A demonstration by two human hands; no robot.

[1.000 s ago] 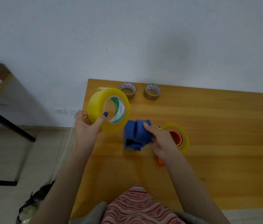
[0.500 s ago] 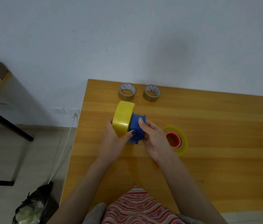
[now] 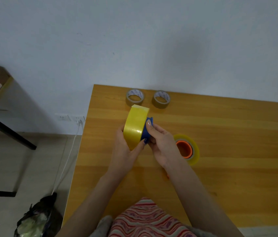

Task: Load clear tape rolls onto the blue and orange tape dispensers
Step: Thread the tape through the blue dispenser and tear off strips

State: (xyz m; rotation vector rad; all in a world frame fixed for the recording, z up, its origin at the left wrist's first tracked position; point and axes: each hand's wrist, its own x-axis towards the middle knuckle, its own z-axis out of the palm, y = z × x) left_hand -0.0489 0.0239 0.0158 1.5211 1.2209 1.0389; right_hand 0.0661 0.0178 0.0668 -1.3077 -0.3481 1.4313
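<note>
Tape sits at the centre of the view: a yellowish clear roll (image 3: 135, 127) stands on edge above the wooden table (image 3: 228, 134), pressed sideways against the blue dispenser (image 3: 145, 135), whose hub shows just to the roll's right. How far the hub has entered the core cannot be told. The left hand (image 3: 123, 148) grips the roll from the near side, thumb curled across its outer band with the painted nail touching the blue plastic; the other fingers are hidden behind the roll. The right hand (image 3: 162, 144) clasps the dispenser from the right, its fingers bent around the body and one fingertip lying on top of the hub. Just right of that hand the orange dispenser (image 3: 184, 149) lies on the table with a second clear roll (image 3: 195, 152) already around its hub. A small orange part peeks out beside the right forearm. Two brown tape rolls (image 3: 134, 98) (image 3: 161, 99) lie flat side by side near the table's far edge, close to the wall. On the floor to the left are a dark bag (image 3: 37, 218) and a white cable (image 3: 68, 161) running up to a wall socket. A side table holding boxes stands further left.
</note>
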